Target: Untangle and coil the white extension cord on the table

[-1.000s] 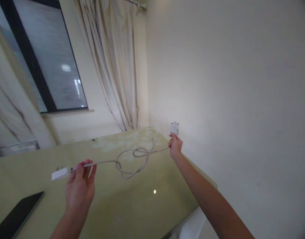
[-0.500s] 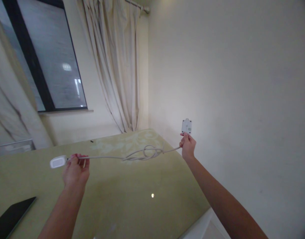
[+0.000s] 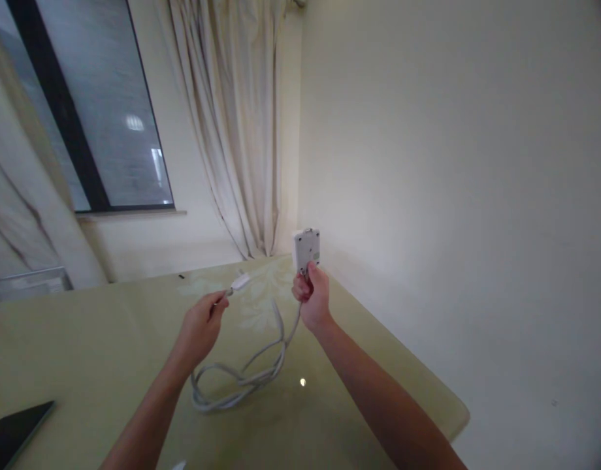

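Note:
My right hand (image 3: 314,297) is closed around the lower end of a white power strip (image 3: 308,248), a small box whose back with dark corner feet faces me. To its left, my left hand (image 3: 202,323) pinches the cord just behind a white plug (image 3: 240,281). Between the two ends the pale grey cord (image 3: 268,375) sags in a loose, tangled loop low over the table. Whether the loop touches the tabletop I cannot tell. My fingers partly hide where the cord enters each end.
Beneath my hands is a glossy greenish table (image 3: 109,352). A flat dark object (image 3: 19,431) lies at its left front, and a tiny black item (image 3: 181,276) near the far edge. A bare wall (image 3: 452,196) borders the right; curtains (image 3: 232,130) hang behind.
Both hands have come together, the left moving right and the right moving left. The cord, stretched out before, now hangs slack in a loop. The plug has turned to point up and right.

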Tool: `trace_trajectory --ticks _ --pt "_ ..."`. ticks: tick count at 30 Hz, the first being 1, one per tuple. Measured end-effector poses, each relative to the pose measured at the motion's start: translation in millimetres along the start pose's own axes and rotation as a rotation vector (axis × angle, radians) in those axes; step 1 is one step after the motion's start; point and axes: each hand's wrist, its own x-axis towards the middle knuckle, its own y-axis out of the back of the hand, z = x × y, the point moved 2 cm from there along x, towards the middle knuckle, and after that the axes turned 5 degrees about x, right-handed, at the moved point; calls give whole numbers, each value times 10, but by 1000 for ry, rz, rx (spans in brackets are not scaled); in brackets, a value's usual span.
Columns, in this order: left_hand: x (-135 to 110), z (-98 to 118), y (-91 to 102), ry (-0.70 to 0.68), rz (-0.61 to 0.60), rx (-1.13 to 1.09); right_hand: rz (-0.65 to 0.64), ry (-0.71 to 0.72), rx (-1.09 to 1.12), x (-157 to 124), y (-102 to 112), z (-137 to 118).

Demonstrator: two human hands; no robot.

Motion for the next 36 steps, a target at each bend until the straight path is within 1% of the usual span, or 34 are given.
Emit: trace_trajectory --ticks 2,4,7,9,10,12,13,16,18,20,22,24,25,26,28,30,31,33,36 --pt "-35 4 -52 -51 -159 27 9 30 52 9 -161 41" --pt "-58 -44 -4 -59 -281 55 33 60 78 26 -259 53" --pt "-59 -150 181 -29 -355 85 49 62 82 49 -311 69" --pt "-63 -175 265 -28 -429 66 52 43 86 57 -317 86" --pt "-73 -160 276 -34 -468 48 52 29 96 56 -321 93" --pt "-109 -70 235 -49 -517 2 54 -1 125 42 -338 104" --pt "-134 -1 188 -46 -515 -26 52 -19 135 29 -353 107" --pt "-221 251 -11 -11 -451 -105 48 -71 143 -35 -411 112" --pt "-277 393 -156 1 -439 -100 49 -92 154 -82 -446 113" --pt "-315 462 -267 23 -407 -67 51 -86 153 -114 -468 108" --pt "-329 461 -313 52 -338 -129 46 -50 126 -123 -476 88" --pt "-326 430 -292 33 -266 -289 40 -11 101 -112 -473 57" --pt "-323 417 -265 0 -257 -347 40 2 95 -104 -469 40" --pt "-321 410 -232 -47 -264 -360 43 8 89 -95 -464 22" --pt "-320 407 -166 -160 -292 -269 55 15 74 -81 -453 -13" --pt "-315 393 -122 -228 -309 -134 60 19 52 -69 -444 -46" --pt "-307 375 -109 -228 -300 -86 62 26 41 -62 -437 -64" --pt "-276 314 -90 -175 -247 -19 71 46 21 -36 -414 -100" --pt "-203 222 -32 -131 -108 27 95 74 -4 53 -330 -145"
